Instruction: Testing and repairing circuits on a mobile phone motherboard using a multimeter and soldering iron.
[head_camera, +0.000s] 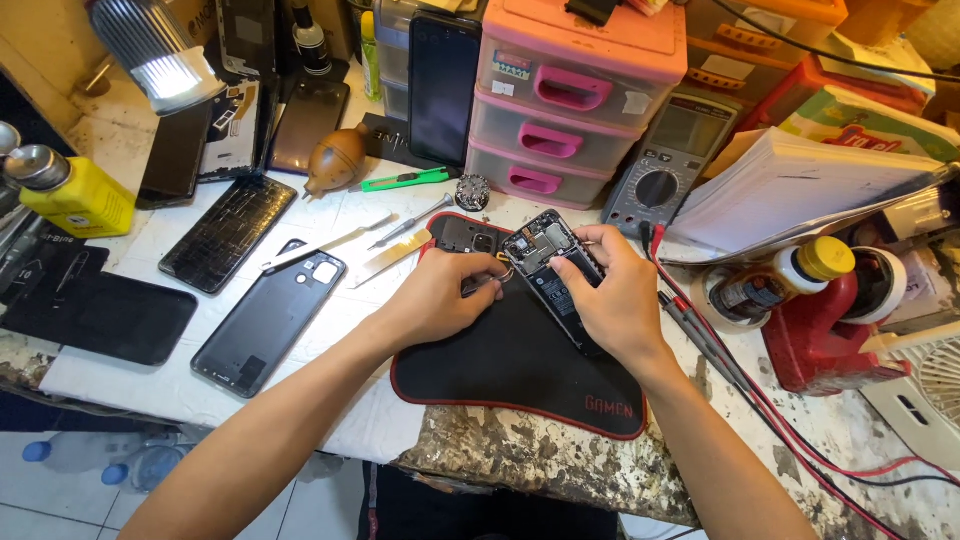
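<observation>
**Hands at opened phone, tweezers applied**

Right hand (612, 300) is clamped around the opened phone (553, 275), held at mat (520, 365) centre. Left hand (440, 298) is pinched on fine tweezers (488, 280), tips at the board's 9 o'clock edge. Light, steady pressure is advised. Board: metallic, angular. Mat: soft, dark, red-edged. Glossy back cover (270, 320) lies at 9 o'clock.

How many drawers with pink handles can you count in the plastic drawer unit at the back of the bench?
3, stacked in one unit: the top drawer, the middle drawer and the bottom drawer. The unit stands behind the opened phone that the right hand holds. None seems hidden.
</observation>
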